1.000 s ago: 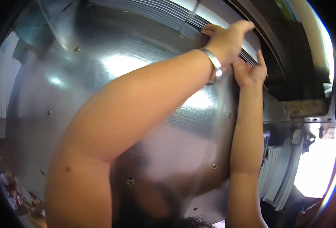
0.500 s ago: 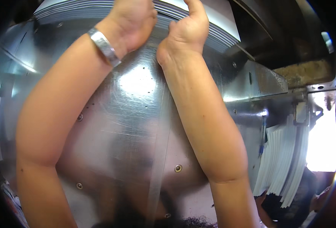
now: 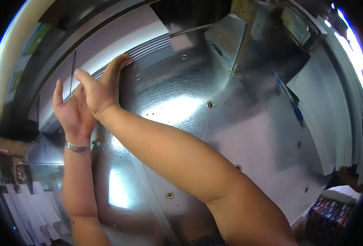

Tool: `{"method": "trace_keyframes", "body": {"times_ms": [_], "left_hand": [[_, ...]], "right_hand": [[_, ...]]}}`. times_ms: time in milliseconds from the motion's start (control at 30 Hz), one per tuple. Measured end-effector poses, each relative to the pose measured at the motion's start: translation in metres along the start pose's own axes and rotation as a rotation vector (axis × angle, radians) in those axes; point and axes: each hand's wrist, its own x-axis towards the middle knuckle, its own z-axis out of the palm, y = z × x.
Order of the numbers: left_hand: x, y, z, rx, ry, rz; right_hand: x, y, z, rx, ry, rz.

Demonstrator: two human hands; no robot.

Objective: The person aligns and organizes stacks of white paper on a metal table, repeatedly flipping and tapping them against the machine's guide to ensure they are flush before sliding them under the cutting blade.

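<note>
A stack of white paper (image 3: 134, 26), its edge showing as layered lines, lies at the far side of a shiny metal table (image 3: 181, 88). My right hand (image 3: 101, 90) is at the stack's front edge, thumb apart and fingers stretched out, with the fingertips against the layered edge. Just to its left is my left hand (image 3: 74, 117), wearing a silver bracelet (image 3: 77, 146). Its palm shows and its thumb stands away from the fingers, which are partly covered by the right hand. Nothing is visible in either hand.
A thick pile of paper (image 3: 329, 102) stands at the right, with a blue pen (image 3: 290, 98) beside it. Paper strips (image 3: 36, 213) lie at lower left. An upright metal plate (image 3: 227, 43) rises at the back. Dark printed items (image 3: 331, 215) are at lower right.
The view has turned, so the stack and both hands now appear farther left. My left hand has gone from curled to spread, and my hands are closer together.
</note>
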Motion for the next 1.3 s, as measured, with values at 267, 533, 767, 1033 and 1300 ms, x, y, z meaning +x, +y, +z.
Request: {"method": "trace_keyframes", "body": {"times_ms": [267,533,767,1033,1300], "left_hand": [[-0.001,-0.007,0.006,0.009,0.196,0.095],[0.005,-0.023,-0.003,-0.038,0.195,0.216],[0.004,-0.026,0.000,-0.014,0.166,0.260],[0.008,-0.031,-0.003,0.016,0.197,0.282],[0.007,-0.034,-0.013,-0.011,0.237,0.289]], "right_hand": [[-0.002,0.000,0.002,0.030,0.041,0.004],[0.007,0.019,0.002,0.111,-0.010,-0.065],[0.000,0.016,-0.009,-0.005,-0.075,-0.082],[-0.005,-0.003,-0.018,-0.085,-0.194,0.054],[-0.009,-0.007,-0.011,-0.056,-0.182,0.011]]}}
